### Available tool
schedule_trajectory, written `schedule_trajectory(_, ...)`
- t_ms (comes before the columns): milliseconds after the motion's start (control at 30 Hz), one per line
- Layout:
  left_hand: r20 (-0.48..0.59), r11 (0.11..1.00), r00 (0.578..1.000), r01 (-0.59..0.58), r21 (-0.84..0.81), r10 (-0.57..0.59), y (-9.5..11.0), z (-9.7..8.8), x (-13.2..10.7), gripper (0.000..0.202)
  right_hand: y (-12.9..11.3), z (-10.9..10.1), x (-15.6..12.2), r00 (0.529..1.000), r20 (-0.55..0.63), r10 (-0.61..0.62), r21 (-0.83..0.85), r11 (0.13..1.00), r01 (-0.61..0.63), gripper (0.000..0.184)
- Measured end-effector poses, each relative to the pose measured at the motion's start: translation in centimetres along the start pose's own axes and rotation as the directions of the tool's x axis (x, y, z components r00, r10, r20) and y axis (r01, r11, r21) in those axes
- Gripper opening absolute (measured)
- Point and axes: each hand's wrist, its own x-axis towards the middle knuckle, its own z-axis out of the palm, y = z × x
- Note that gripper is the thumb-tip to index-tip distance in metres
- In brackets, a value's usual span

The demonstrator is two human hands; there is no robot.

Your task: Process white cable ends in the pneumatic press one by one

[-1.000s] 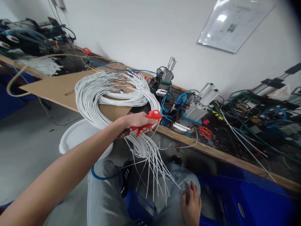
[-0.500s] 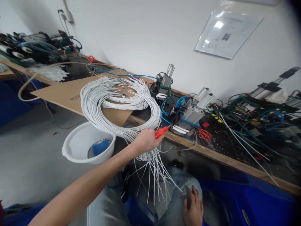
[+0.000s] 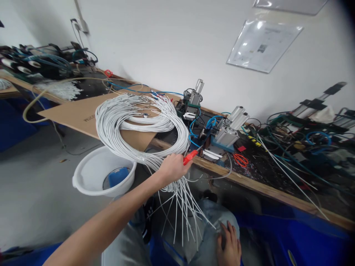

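Gripping white wire bundle (image 3: 144,125) and red-handled tool (image 3: 190,156), left hand (image 3: 173,168) should steady loose ends; right hand (image 3: 229,245) lies flat, empty, on the knee.

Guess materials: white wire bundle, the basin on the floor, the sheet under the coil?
Bundle of thin white wires: glossy sheath, likely plastic insulation. Round white basin: smooth, slightly translucent, probably moulded plastic. Flat brown sheet: matte, printed lettering, looks like corrugated cardboard.

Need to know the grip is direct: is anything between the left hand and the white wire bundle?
Partly. The left hand closes around the coiled bundle of thin white wires at the bench edge, and also holds red-handled scissors against it. The right hand rests on the lap, apart from the wires.
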Motion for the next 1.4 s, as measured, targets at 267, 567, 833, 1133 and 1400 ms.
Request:
schedule_trajectory(267,0.001,1.0,1.0,0.014,0.024,-0.014,-0.1,0.3,0.1,0.06,-0.1,-0.1,0.0,0.999,0.02,0.03,0.017,0.999,-0.03,0.059)
schedule_trajectory(567,-0.003,0.999,1.0,0.023,0.042,-0.023,-0.1,0.2,0.0,0.059,0.1,0.1,-0.1,0.999,0.016,0.033,0.019,0.999,-0.034,0.056)
schedule_trajectory(833,-0.02,0.999,1.0,0.015,0.032,-0.014,-0.3,0.4,0.1,0.058,0.1,0.2,-0.1,1.0,-0.004,0.009,0.007,1.0,-0.009,0.057)
schedule_trajectory(1133,-0.015,0.999,1.0,0.021,0.036,-0.021,-0.4,0.4,0.0,0.057,0.4,0.4,-0.1,0.999,0.025,0.04,0.043,0.998,-0.041,0.056)
schedule_trajectory(1400,-0.145,1.0,0.989,0.024,0.017,-0.022,-1.1,0.4,-0.7,0.048,-0.2,-0.5,0.6,0.994,0.104,0.018,0.047,0.999,-0.023,0.056)
